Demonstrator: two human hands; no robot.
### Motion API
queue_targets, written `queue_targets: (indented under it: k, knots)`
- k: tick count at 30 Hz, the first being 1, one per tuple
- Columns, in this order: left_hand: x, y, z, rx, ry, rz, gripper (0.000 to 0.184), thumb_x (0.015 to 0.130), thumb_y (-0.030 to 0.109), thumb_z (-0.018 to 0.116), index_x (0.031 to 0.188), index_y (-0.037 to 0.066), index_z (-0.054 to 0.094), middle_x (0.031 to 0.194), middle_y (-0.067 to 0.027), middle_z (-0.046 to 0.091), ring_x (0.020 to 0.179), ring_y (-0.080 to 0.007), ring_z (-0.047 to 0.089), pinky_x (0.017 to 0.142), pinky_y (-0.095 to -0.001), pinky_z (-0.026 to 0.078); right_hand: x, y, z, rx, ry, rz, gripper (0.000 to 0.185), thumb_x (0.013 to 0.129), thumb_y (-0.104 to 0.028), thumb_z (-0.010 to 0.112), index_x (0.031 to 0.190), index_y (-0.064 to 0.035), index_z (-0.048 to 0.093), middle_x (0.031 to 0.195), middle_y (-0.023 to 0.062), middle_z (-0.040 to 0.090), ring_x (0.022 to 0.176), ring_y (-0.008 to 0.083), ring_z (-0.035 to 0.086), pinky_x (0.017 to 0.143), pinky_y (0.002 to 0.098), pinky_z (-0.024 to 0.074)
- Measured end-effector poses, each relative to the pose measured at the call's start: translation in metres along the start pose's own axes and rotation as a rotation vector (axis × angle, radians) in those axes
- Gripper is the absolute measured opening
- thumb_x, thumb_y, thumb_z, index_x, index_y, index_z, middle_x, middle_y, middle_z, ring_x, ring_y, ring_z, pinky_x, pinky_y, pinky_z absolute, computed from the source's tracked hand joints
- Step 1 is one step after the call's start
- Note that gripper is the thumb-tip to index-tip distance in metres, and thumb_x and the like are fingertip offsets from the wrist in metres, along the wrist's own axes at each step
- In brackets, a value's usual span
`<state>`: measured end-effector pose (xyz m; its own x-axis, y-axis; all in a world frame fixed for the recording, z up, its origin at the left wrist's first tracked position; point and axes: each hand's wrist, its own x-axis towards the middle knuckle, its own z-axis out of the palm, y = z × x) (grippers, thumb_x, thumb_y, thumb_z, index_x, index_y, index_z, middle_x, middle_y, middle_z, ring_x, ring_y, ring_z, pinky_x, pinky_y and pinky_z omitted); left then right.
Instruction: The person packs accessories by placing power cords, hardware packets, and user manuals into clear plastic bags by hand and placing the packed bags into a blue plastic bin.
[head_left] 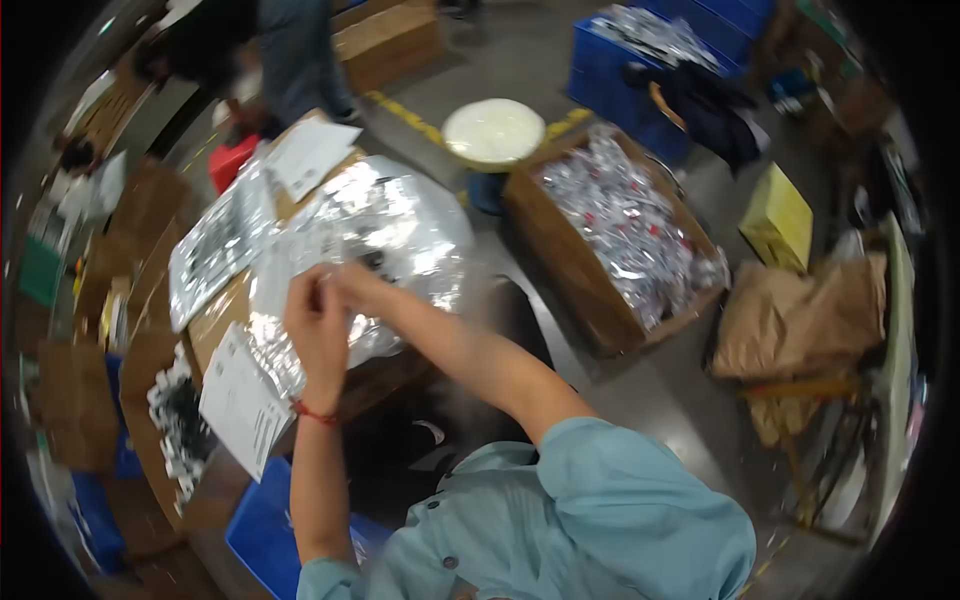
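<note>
My left hand [316,305], with a red cord on its wrist, and my right hand [356,288] meet over a heap of shiny clear plastic bags [395,215]. Both sets of fingers are curled in and pinched close together. What they hold is hidden by the hands and blurred. Just beyond my fingertips lies crinkled clear plastic, and a small dark item [374,260] shows beside my right hand. A flat pack of clear bags [222,240] lies to the left. A white printed sheet [243,400] sits below it, near my left wrist.
To the right stands an open cardboard box [545,270] full of clear-wrapped pieces with red bits. Behind it are a round pale-topped stool [494,132] and a blue bin [605,75]. White papers [310,155] lie at the back. A blue crate [262,520] is low on the left.
</note>
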<state>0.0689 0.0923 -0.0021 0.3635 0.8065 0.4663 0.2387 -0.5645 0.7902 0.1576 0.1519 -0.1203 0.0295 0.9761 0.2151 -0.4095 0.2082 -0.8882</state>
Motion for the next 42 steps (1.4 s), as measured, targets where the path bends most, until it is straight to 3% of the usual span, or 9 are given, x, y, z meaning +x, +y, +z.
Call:
queue_targets:
  k: [2,4,7,10,13,15,21,30,42]
  knots:
    - [0.005,0.002,0.001,0.005,-0.019,-0.045,0.014,0.082,0.007,0.052,0.092,-0.001,0.056,0.075,-0.0008,0.052,0.062,-0.0053,0.043,0.056,-0.0196,0.036,-0.033,-0.065,0.021,0.07,0.248,0.192,0.034,0.078,-0.017,0.052,0.104,0.0045,0.049,0.095,0.0169,0.058,0.088,0.0278,0.056,0.072,0.0375,0.0451]
    - [0.003,0.004,0.004,-0.024,-0.06,-0.062,0.014,0.081,0.006,0.052,0.093,-0.001,0.056,0.075,-0.0013,0.052,0.064,-0.0055,0.043,0.057,-0.0193,0.037,-0.062,-0.082,0.012,-0.607,0.282,0.03,0.027,0.082,-0.014,0.052,0.102,0.0043,0.052,0.085,0.0103,0.06,0.074,0.0174,0.058,0.068,0.026,0.0472]
    - [-0.005,0.016,0.001,0.058,-0.095,-0.054,0.016,0.08,0.004,0.054,0.094,-0.001,0.055,0.078,-0.0032,0.053,0.067,-0.0077,0.045,0.06,-0.0201,0.038,-0.142,-0.136,-0.035,-0.163,0.221,0.179,0.024,0.084,-0.018,0.049,0.095,0.0024,0.056,0.078,0.011,0.062,0.072,0.0154,0.061,0.063,0.0254,0.0483]
    - [-0.023,0.027,-0.003,0.259,-0.171,0.007,0.017,0.078,0.001,0.055,0.095,-0.001,0.055,0.083,-0.0059,0.053,0.072,-0.0116,0.049,0.064,-0.0221,0.04,-0.209,-0.122,-0.13,-0.436,0.81,0.068,0.018,0.085,-0.014,0.049,0.094,0.0001,0.054,0.078,0.0099,0.06,0.069,0.0149,0.059,0.062,0.0252,0.0488]
    - [-0.047,0.036,-0.001,0.517,-0.04,0.476,0.022,0.074,-0.004,0.056,0.095,0.0,0.054,0.092,-0.0107,0.052,0.081,-0.0214,0.052,0.071,-0.0278,0.042,-0.296,-0.063,-0.251,-0.41,1.243,0.301,0.015,0.082,-0.013,0.051,0.089,-0.0011,0.057,0.076,0.0073,0.06,0.066,0.0123,0.057,0.058,0.0233,0.0462]
    - [-0.072,0.032,-0.004,0.457,-0.129,0.41,0.022,0.073,-0.005,0.055,0.094,0.0,0.055,0.095,-0.0122,0.051,0.084,-0.0247,0.052,0.073,-0.0299,0.043,-0.355,-0.032,-0.311,-0.74,1.476,0.552,0.018,0.073,-0.017,0.058,0.082,-0.0017,0.061,0.075,0.0088,0.062,0.072,0.0154,0.059,0.062,0.027,0.0466]
    - [-0.123,0.021,0.018,0.314,-0.423,0.079,0.016,0.072,-0.006,0.055,0.087,0.0,0.057,0.093,-0.0135,0.053,0.085,-0.0263,0.053,0.074,-0.0309,0.043,-0.414,0.006,-0.338,-1.304,1.22,0.779,0.032,0.067,-0.023,0.063,0.093,-0.0055,0.06,0.089,0.0162,0.061,0.088,0.0318,0.057,0.078,0.0368,0.044]
    - [-0.14,0.014,0.041,0.201,-0.561,-0.139,0.011,0.074,-0.004,0.054,0.084,-0.001,0.057,0.086,-0.0121,0.056,0.078,-0.024,0.055,0.069,-0.0278,0.043,-0.401,0.0,-0.36,-0.938,1.139,1.142,0.061,0.068,-0.024,0.061,0.121,-0.0094,0.036,0.113,0.0249,0.047,0.102,0.0375,0.048,0.086,0.0392,0.04]
    - [-0.156,0.009,0.043,0.12,-0.711,-0.109,0.012,0.073,-0.004,0.056,0.085,-0.001,0.058,0.085,-0.0122,0.057,0.077,-0.0249,0.057,0.068,-0.0287,0.045,-0.441,0.035,-0.37,-1.365,1.02,1.11,0.012,0.07,-0.013,0.056,0.077,-0.0033,0.057,0.09,0.0186,0.057,0.085,0.0328,0.055,0.074,0.0386,0.0453]
